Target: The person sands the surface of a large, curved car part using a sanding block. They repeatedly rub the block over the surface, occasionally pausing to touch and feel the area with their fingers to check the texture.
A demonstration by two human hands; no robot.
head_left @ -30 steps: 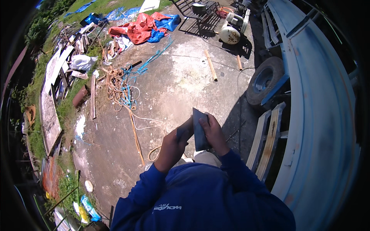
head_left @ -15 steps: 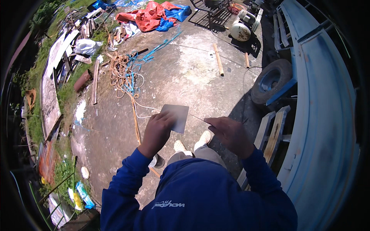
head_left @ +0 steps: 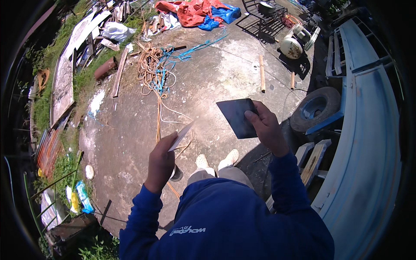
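My left hand [head_left: 159, 167] grips a thin, pale flat plate [head_left: 182, 135], which I see nearly edge-on as it slants up to the right. Higher up and to the right, my right hand [head_left: 271, 128] pinches a dark, four-sided flat plate [head_left: 237, 117] by its right side, the thumb lying across its face. The two plates are apart, both held in the air above the concrete. The fingers of my left hand are partly hidden behind the hand itself.
On the concrete [head_left: 125, 160] lie tangled orange and blue ropes [head_left: 151, 69], trailing toward my feet. Wood strips [head_left: 262, 73], a compressor [head_left: 291, 47] and a wheel [head_left: 315, 109] are beyond. A long pale-blue metal body [head_left: 368, 143] lines the right; scrap boards [head_left: 64, 93] lie left.
The plates have moved apart. My right hand has risen and turned its plate from edge-on to broadside; my left hand has moved slightly left and down, turning its plate edge-on.
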